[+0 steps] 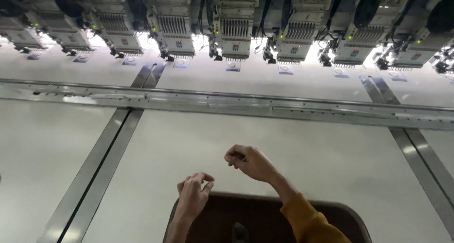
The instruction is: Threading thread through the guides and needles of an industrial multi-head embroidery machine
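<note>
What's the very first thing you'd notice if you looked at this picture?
A long row of embroidery machine heads runs across the top, lit up with little green lights. Below them stretches a wide pale table crossed by a metal rail. Near the bottom, the left hand and right hand hover with fingers pinched together, just above a dark brown rounded panel.

Left hand: raised above the near edge of the white table, thumb and forefinger pinched together, forearm bare. Right hand: farther over the table, fingers curled inward, wrist bent, mustard sleeve on the forearm.
</note>
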